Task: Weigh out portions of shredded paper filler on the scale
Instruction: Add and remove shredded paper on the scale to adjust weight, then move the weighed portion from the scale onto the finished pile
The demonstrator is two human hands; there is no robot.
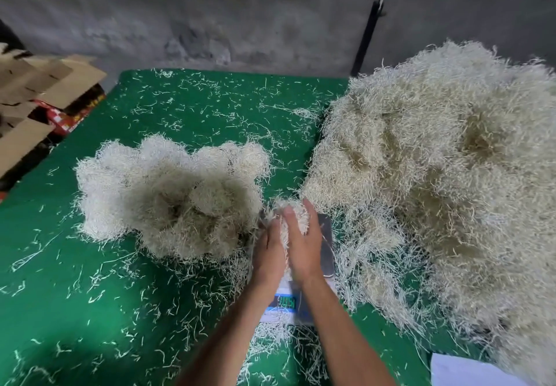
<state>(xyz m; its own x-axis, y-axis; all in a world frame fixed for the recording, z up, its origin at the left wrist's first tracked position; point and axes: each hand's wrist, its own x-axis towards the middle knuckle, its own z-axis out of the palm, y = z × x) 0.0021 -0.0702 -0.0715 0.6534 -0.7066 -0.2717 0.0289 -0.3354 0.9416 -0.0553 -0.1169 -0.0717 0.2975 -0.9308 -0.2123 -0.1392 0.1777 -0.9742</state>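
Note:
A small digital scale (327,250) with a steel platform and a lit display stands on the green table (75,280) just in front of me. Both hands are cupped round one clump of cream shredded paper (293,212) over the platform. My left hand (268,255) holds its left side and my right hand (304,244) covers its right side and top. A huge heap of the same paper (436,175) fills the right of the table. A smaller mound of paper (171,196) lies to the left of the scale.
Loose paper strands are scattered all over the green cover. Flattened cardboard boxes (39,97) lean beyond the table's left edge. A grey wall runs behind the table. A white sheet (469,370) lies at the front right corner.

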